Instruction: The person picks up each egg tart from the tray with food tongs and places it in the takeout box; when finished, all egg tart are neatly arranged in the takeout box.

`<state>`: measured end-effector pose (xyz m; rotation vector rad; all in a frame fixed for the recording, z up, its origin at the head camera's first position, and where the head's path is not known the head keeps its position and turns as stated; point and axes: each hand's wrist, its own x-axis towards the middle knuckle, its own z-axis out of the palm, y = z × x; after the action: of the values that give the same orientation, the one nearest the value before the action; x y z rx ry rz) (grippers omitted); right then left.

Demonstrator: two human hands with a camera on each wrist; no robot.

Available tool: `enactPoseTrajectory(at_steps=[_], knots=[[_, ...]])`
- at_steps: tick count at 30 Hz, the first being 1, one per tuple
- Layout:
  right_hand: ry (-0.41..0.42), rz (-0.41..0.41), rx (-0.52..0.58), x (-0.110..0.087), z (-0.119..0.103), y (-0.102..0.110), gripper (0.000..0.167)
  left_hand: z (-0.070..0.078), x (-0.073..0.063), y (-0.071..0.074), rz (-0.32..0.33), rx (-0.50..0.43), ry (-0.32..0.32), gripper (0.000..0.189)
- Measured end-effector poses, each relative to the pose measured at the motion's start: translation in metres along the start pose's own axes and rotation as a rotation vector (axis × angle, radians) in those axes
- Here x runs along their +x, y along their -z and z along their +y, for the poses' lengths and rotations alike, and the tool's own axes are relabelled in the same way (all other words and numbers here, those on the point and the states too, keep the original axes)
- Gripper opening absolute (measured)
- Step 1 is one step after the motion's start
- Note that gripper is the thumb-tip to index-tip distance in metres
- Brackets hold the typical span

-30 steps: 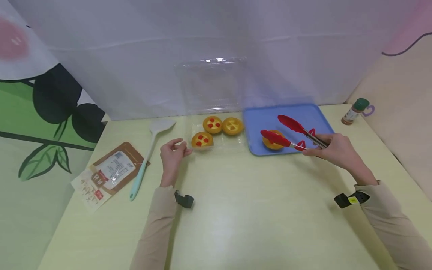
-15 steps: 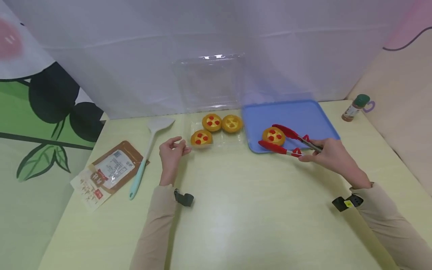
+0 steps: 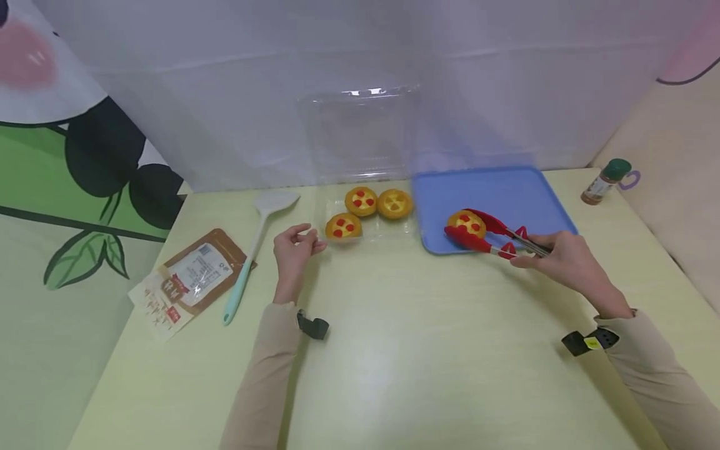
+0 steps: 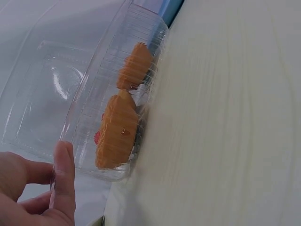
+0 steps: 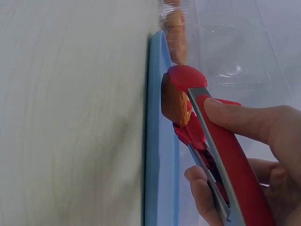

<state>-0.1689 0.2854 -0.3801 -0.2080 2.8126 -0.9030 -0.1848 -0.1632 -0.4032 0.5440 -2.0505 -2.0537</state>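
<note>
My left hand (image 3: 294, 256) pinches the near left edge of a clear plastic clamshell box (image 4: 89, 94), thumb and finger either side of its rim. The box stands open with its lid raised against the wall, and three egg tarts sit inside, two with red toppings and one plain tart (image 3: 395, 204). My right hand (image 3: 576, 265) grips a pair of red-tipped tongs (image 5: 230, 155). Between their two red heads is another red-topped egg tart (image 3: 467, 220), at the near left part of the blue tray (image 3: 506, 184). The right wrist view shows this tart tilted, overlapping the tray's rim.
On the left lie a spatula (image 3: 239, 290) with a pale green handle and a brown food pouch (image 3: 202, 275). A green-capped spice jar (image 3: 602, 184) stands at the back right, beside a purple ring-like handle. A white sheet (image 3: 225, 112) hangs behind the table.
The tongs have come down from above the tart and closed in, with their red heads now on both sides of it. My left hand stays at the box edge.
</note>
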Motion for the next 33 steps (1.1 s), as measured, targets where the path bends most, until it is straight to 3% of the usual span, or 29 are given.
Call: enactPoseTrajectory(at_steps=[9,14,25,33], knots=[[0.010,0.039,0.110,0.006,-0.016,0.008,0.071,0.001,0.000,0.000,-0.002,0.006,0.001,0.033],[0.062,-0.006,0.145,0.018,-0.039,0.007,0.069,0.000,0.004,0.000,0.004,0.003,0.000,0.032],[0.131,-0.141,0.094,0.052,-0.093,-0.005,0.067,0.001,0.004,0.000,0.008,0.031,0.014,0.033],[0.162,-0.201,0.074,0.072,-0.113,-0.018,0.062,-0.001,0.002,0.000,0.005,0.038,0.024,0.033]])
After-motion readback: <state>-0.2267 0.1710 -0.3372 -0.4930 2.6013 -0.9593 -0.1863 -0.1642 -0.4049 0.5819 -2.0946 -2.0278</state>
